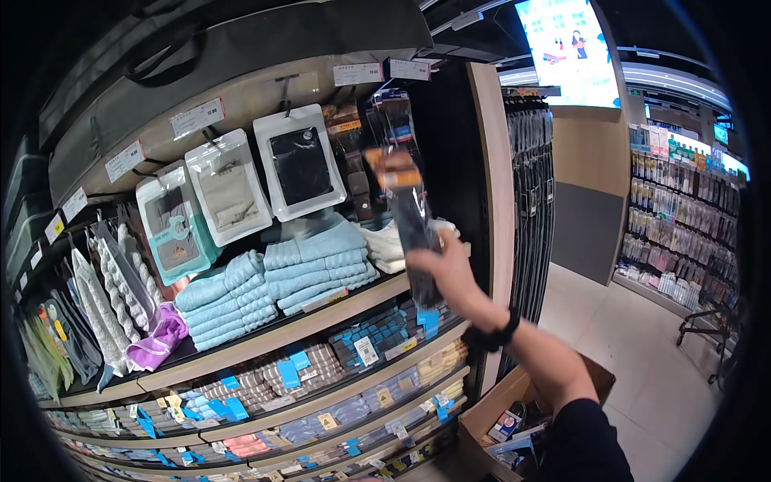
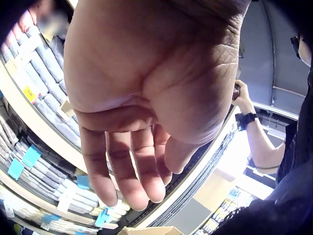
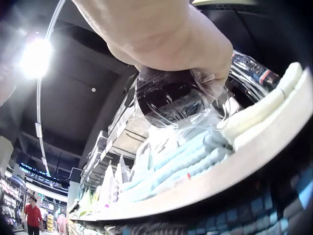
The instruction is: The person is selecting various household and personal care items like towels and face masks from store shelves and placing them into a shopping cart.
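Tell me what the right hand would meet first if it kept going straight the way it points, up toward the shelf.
Probably the hanging packets at the top of the display. The right hand holds a long clear packet whose top end already overlaps them in the head view, so it would likely touch first. Depth is unclear.

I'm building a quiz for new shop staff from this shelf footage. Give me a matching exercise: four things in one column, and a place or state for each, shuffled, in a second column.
Things:
1. right hand
2. left hand
3. light blue towels
4. cardboard box

Places or states:
A. folded in stacks on the wooden shelf
B. on the floor at the end of the shelving
C. fingers relaxed, holding nothing
D. gripping a long clear packet with dark contents, raised toward the hanging goods

Pairs: 1-D, 2-C, 3-A, 4-B
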